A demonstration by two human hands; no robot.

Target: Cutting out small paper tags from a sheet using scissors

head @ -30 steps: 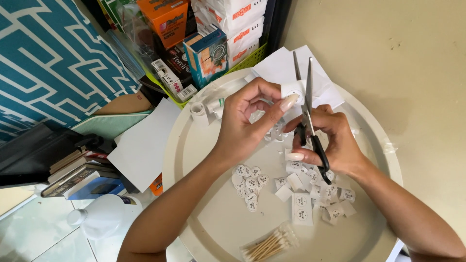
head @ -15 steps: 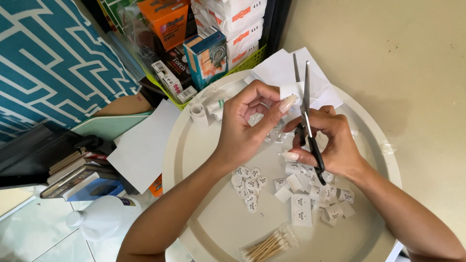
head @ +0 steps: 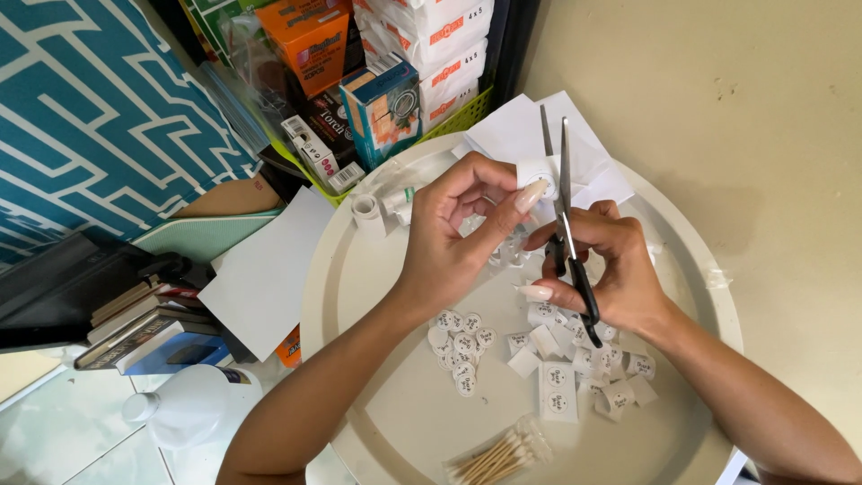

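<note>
Two hands work over the round white tray. Left hand fingers pinch a small round sticker just beside the scissors. Right hand grips the handles, blades slightly apart, pointing up and away, sticker on their left.

The round tray fills the middle, and both hands meet above its centre: the left hand comes in from 7 o'clock, the right hand from 4 o'clock, with the scissors between them pointing to 12. On the tray, cut round stickers lie at 6 o'clock, uncut label squares at 4, cotton swabs at the near rim. Boxes stand beyond the rim at 11, books at 9, a bottle at 8.
</note>
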